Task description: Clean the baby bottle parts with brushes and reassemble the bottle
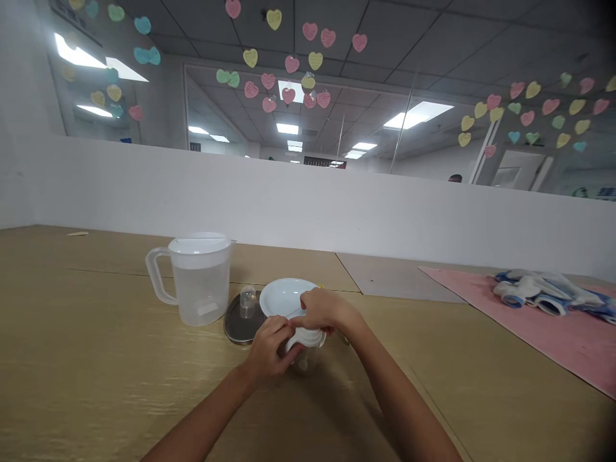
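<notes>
In the head view, both bare hands meet at the centre of the light wooden table (96,359), working on a small clear glass jar with a white ribbed lid (305,339). The left hand (269,351) comes in from 7 o'clock and wraps the jar's side, fingers curled narrowly around the glass so that most of the body is hidden. The right hand (321,310) comes in from 5 o'clock and sits over the top, fingers closed down on the white lid; how firmly it grips cannot be told. Just beyond the jar, at 12 o'clock from it, lies a round white shallow plate (283,296), near the right hand's knuckles; whether they touch cannot be told. At 10 o'clock from the jar lies a flat round grey metal lid (237,327) with a small clear plastic cup (248,301) standing upright on it. Farther out at 10 o'clock stands a clear plastic pitcher with a white lid and a handle (199,279), upright, its handle turned to 9 o'clock. Well apart at 2 o'clock, a pink mat (539,321) covers the table's corner, with a heap of white and blue cloth (548,292) on it. A low white partition wall (308,205) runs across behind the table.
</notes>
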A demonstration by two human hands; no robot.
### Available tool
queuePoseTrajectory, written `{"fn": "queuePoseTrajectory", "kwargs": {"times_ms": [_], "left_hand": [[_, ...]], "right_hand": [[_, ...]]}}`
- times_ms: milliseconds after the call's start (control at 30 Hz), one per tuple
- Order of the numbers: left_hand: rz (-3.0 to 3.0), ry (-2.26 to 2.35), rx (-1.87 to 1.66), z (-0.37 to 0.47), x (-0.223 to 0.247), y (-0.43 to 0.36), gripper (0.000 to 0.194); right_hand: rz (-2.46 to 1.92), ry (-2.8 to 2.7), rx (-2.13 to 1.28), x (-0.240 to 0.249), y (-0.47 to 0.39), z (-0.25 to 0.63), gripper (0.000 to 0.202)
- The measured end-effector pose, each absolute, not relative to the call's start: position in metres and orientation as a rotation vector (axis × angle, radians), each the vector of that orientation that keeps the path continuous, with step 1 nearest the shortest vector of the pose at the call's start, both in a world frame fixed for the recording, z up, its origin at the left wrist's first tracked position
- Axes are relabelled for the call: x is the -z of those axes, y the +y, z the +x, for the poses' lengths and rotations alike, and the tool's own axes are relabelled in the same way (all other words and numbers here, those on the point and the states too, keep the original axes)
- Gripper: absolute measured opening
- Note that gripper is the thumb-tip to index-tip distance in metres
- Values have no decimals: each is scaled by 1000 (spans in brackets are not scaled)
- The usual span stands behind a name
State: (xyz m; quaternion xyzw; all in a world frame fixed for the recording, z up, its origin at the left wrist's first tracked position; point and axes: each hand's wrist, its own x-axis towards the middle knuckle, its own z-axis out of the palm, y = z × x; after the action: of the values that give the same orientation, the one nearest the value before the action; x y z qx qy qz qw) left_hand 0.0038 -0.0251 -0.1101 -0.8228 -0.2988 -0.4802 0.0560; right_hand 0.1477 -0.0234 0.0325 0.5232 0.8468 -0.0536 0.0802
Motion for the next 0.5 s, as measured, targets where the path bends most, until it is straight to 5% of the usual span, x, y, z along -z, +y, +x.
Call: {"fn": "queuePoseTrajectory", "kwargs": {"times_ms": [133,267,500], "left_hand": [[-2531,-929,1458,4,108,-25,19],[-2541,-903,1451,4,106,-27,17],[-2535,-867,1385,4,107,-26,21]], "right_hand": [[1503,2673,11,-29,-19,154,69],[1421,2685,-6,-28,-21,152,56],[1546,2511,450,-33,-21,150,60]]}}
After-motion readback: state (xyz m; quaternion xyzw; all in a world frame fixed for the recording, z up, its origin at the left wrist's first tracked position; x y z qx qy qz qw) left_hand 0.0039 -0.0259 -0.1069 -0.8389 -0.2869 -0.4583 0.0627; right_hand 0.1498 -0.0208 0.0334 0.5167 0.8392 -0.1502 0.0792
